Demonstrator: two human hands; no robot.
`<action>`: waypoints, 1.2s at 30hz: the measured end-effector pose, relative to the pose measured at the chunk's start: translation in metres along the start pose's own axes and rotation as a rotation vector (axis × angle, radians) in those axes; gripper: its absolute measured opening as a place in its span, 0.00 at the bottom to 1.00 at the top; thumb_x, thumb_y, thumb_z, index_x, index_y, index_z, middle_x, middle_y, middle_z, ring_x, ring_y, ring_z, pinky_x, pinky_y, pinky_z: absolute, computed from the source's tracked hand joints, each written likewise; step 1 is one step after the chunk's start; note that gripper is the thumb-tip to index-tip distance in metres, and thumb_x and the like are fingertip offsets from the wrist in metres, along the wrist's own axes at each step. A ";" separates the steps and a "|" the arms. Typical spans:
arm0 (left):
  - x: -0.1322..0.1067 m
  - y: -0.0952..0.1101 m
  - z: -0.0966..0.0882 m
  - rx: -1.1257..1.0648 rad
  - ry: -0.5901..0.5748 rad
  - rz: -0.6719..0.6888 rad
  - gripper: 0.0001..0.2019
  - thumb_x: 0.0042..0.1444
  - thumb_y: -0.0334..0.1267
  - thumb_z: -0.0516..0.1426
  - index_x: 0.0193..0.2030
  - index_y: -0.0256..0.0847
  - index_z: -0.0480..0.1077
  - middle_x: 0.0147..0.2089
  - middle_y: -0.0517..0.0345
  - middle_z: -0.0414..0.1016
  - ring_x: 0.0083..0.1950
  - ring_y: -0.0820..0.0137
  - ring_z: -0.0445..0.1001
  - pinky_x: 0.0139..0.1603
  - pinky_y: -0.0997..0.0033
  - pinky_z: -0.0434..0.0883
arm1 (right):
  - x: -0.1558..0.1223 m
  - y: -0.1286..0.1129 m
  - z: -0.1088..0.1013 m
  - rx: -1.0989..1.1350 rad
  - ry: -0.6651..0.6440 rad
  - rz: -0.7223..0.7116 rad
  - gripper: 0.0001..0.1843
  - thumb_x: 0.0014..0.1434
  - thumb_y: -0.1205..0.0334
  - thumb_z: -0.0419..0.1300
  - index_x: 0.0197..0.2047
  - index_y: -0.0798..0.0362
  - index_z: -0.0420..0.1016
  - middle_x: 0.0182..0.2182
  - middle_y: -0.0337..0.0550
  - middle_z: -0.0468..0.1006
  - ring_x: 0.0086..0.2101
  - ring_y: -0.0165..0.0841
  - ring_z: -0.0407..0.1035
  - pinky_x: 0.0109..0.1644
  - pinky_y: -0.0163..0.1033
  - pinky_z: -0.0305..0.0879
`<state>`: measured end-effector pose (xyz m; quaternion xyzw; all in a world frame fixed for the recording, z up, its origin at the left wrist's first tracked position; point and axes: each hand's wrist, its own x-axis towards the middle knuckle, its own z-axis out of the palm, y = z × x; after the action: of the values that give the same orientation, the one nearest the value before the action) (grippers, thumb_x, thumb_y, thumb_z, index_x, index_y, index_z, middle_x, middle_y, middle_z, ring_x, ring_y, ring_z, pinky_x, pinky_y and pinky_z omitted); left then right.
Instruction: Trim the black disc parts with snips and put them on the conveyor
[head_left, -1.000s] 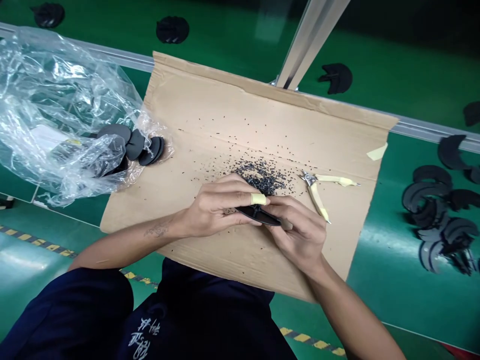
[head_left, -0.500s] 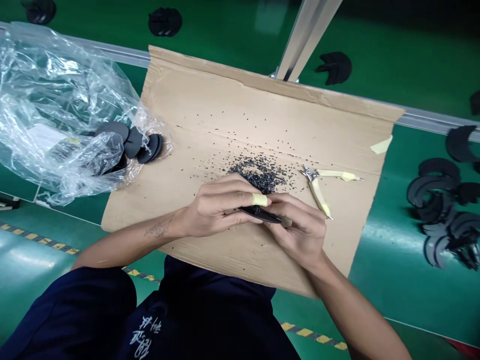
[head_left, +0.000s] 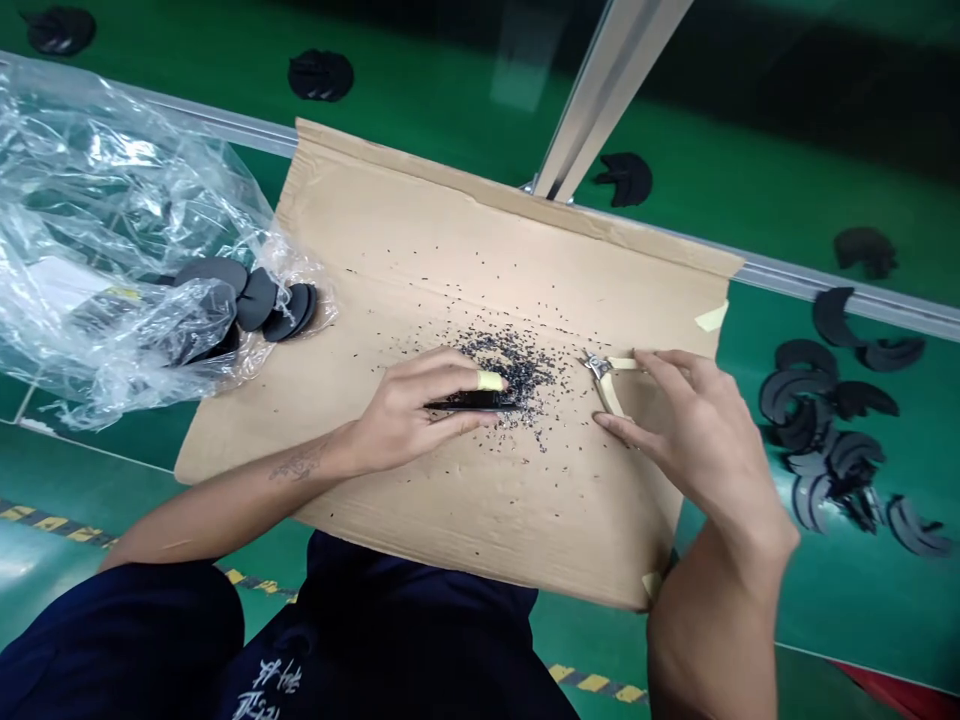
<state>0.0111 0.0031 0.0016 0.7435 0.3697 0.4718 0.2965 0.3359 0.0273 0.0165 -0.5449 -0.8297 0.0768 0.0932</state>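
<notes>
My left hand (head_left: 424, 405) is closed on a thin black plastic piece (head_left: 476, 401), pinched edge-on between thumb and fingers. One of its fingers is wrapped in yellow tape (head_left: 490, 381). Over to the right, my right hand (head_left: 675, 420) has thumb and fingers spread around the handles of nippers (head_left: 598, 366), which lie on the cardboard (head_left: 450, 510). Those handles are pale yellow and partly covered by the hand; whether it grips them firmly is hard to see. A pile of tiny black bits (head_left: 517, 375) lies just beyond the held piece.
A clear plastic bag (head_left: 142, 190) with black discs (head_left: 259, 298) inside lies at the left. Several curved black pieces (head_left: 802, 385) are heaped on the green table at the right. A metal post (head_left: 600, 100) rises at the cardboard's far edge.
My right hand has let go of the black piece and moved right to the nippers. My left hand keeps the piece, now turned more level. The view has shifted slightly.
</notes>
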 end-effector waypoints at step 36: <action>0.000 -0.006 0.004 -0.108 0.025 0.079 0.08 0.59 0.36 0.68 0.45 0.39 0.80 0.38 0.53 0.85 0.39 0.71 0.82 0.42 0.71 0.78 | 0.001 -0.069 0.009 0.376 0.214 -0.318 0.29 0.61 0.63 0.70 0.65 0.42 0.73 0.43 0.46 0.83 0.37 0.40 0.76 0.39 0.46 0.74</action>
<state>0.0130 0.0055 -0.0045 0.7345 0.3177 0.5115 0.3129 0.2716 0.0011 0.0234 -0.3861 -0.8614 0.1559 0.2907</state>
